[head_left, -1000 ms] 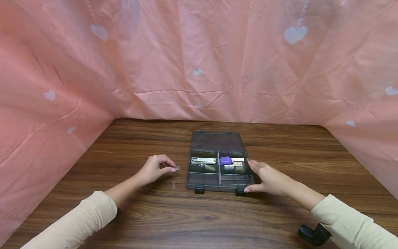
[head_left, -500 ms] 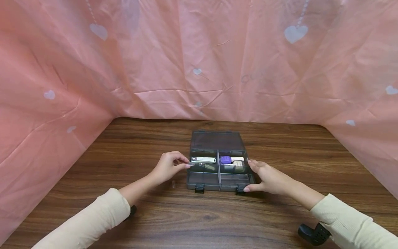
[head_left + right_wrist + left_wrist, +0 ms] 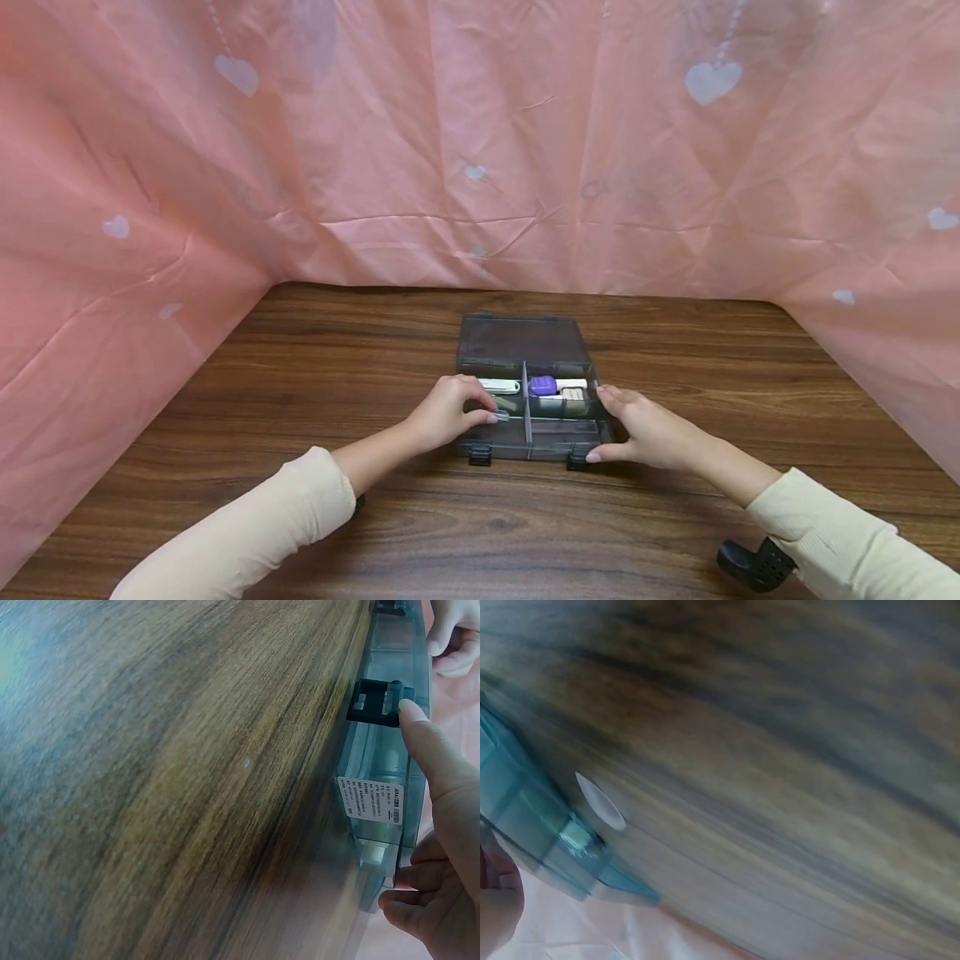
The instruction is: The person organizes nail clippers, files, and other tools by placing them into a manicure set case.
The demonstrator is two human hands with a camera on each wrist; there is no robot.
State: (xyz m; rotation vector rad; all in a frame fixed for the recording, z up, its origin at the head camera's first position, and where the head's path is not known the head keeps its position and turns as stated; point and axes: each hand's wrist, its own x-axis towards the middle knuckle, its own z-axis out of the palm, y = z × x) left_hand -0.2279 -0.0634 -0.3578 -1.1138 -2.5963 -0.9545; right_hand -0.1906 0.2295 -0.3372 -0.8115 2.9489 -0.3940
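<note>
A smoky see-through compartment box (image 3: 491, 450) lies with its lid (image 3: 519, 337) folded back. Over its front left compartment my left hand (image 3: 447, 410) pinches a small clear false nail tip (image 3: 501, 415) between thumb and fingers. My right hand (image 3: 643, 427) grips the box's front right corner, thumb at the front latch (image 3: 375, 703) and fingers along the side. Within the box are a nail clipper (image 3: 501, 386), a purple nail polish bottle (image 3: 543, 385) and a pale bottle (image 3: 573, 393). Another clear nail tip (image 3: 601, 802) lies on the table beside the box; the left arm hides it in the head view.
The wooden table (image 3: 360, 333) is backed and flanked by a pink curtain (image 3: 390, 167) with pale hearts. A white printed label (image 3: 373, 799) is on the box, seen in the right wrist view. Black wrist gear (image 3: 757, 567) hangs under the right sleeve.
My left hand has carried the pinched nail tip rightward from the table beside the box to over the front left compartment. The right hand has stayed on the box.
</note>
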